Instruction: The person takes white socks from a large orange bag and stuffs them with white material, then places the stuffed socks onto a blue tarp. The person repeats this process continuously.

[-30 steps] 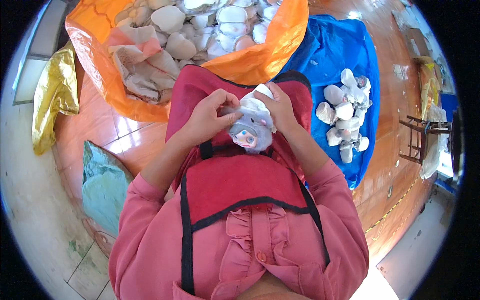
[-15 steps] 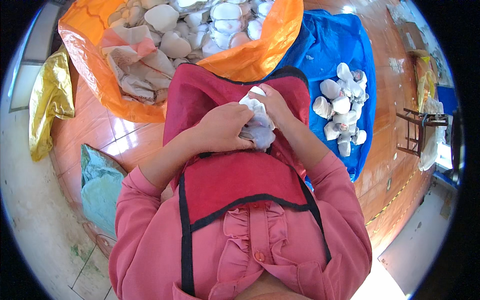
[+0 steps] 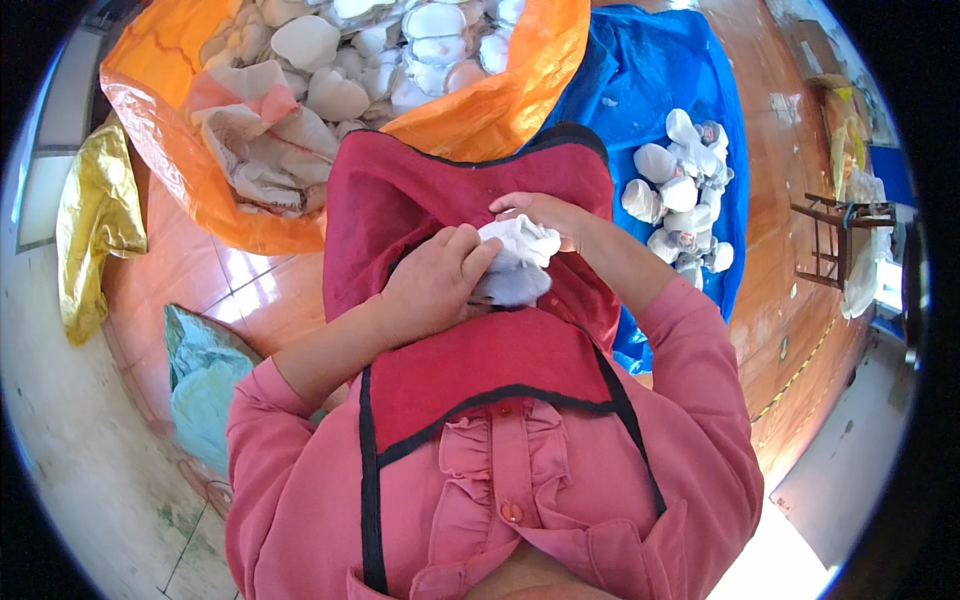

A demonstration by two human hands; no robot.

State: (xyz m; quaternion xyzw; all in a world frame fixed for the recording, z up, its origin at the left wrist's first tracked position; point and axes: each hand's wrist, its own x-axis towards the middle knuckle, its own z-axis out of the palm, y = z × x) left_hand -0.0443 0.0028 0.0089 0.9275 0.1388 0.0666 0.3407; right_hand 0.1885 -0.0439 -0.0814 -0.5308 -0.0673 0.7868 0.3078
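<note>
A crumpled white cloth bundle (image 3: pixel 520 262), soft and sock-like, lies over the lap of my red apron (image 3: pixel 400 185). My left hand (image 3: pixel 435 275) is curled round its left side, thumb and fingers pressing into the cloth. At the upper right of the bundle, my right hand (image 3: pixel 548 216) has its fingers bent and closed on the cloth's far edge; its fingertips are partly hidden. Which exact kind of article the cloth is, I cannot make out.
Ahead, a large orange sack (image 3: pixel 490 118) holds many rounded white pieces (image 3: pixel 337 95). Right of my lap, a blue plastic sheet (image 3: pixel 630 65) bears several white bundles (image 3: pixel 680 193). A wooden stool (image 3: pixel 835 240) stands at far right; yellow (image 3: pixel 100 220) and teal (image 3: pixel 205 385) sacks lie left.
My right hand has drawn outward and slightly down, and the white cloth has been spread and folded over at its top. My left hand still grips it. The view has shifted slightly.
</note>
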